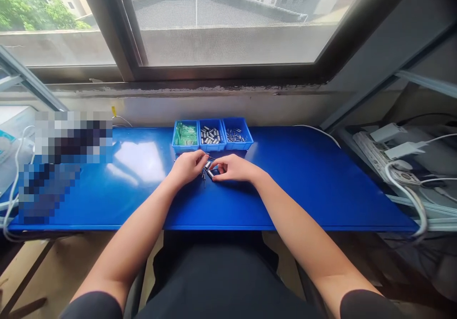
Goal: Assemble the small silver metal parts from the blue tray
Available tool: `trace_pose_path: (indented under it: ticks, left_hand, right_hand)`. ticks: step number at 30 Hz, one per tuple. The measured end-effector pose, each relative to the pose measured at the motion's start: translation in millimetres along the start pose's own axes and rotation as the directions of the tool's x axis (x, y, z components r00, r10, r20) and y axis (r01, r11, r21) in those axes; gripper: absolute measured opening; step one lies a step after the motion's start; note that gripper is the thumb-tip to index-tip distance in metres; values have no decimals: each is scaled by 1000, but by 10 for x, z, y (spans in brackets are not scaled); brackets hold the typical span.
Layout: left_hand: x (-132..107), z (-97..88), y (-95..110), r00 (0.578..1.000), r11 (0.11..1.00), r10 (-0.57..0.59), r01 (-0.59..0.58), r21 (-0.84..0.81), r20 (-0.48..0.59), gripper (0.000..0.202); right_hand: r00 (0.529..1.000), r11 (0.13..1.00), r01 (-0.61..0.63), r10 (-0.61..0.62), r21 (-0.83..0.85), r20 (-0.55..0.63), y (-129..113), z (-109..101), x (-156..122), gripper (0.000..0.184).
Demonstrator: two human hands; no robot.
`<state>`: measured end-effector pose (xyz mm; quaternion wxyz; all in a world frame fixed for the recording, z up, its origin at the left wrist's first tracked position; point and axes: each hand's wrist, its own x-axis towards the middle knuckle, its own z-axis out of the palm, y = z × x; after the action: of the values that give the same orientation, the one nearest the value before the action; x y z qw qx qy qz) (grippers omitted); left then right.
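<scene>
Over the middle of the blue table, my left hand [190,167] has its thumb and fingertips pressed together. What lies between them is too small and covered to make out. Beside it, my right hand [233,167] has curled fingers, with thumb and forefinger apart around a gap. At those fingertips is a short silver-and-dark metal cylinder [210,173]; whether they touch it is hard to see. Thin metal pins [204,182] lie on the table beneath and between both hands, partly hidden by the fingers.
Just behind my hands stand three blue bins: one with green plastic bags [187,134], one with metal cylinders [210,135], one with thin metal pins [234,135]. A power strip [383,159] with chargers and cables sits at right. A blurred-out patch covers the table's left end [64,162].
</scene>
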<state>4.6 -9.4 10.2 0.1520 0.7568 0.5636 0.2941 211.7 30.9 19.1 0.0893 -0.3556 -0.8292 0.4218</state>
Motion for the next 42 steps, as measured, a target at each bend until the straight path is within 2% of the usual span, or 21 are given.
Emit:
trace_pose_path:
  ticks: [8,14,24,27,30,35,42]
  left_hand:
    - [11,2,-2,1000,1000,13,-13,-18,-5,26]
    - [12,9,-21,1000,1000,4,-4,-20,-7,27]
    - [14,26,-32,1000,1000,15,-15,-26,-14,28]
    - [10,30,-40,1000,999,29,-30,-42,-8,27]
    - [6,33,-46,999,997,34,-35,-65,-14,24]
    - [-1,27,-32,999,992,36,-38,-120,-20,22]
    - [-9,35,-37,998,981,48,-53,-188,-31,25]
  right_hand:
    - [999,999,34,-33,11,-14,8,7,-3,41]
    - [1000,1000,9,-9,0,1,-4,4,-13,40]
    - [999,999,34,-35,-37,-13,10,21,-9,30]
    - [997,994,66,-64,86,-36,36,54,10,30]
    - [986,965,109,-75,238,-146,55,86,44,35]
    - [953,891,159,-25,425,-303,61,106,118,41]
    - [958,782,132,58,609,-282,39,135,178,40]
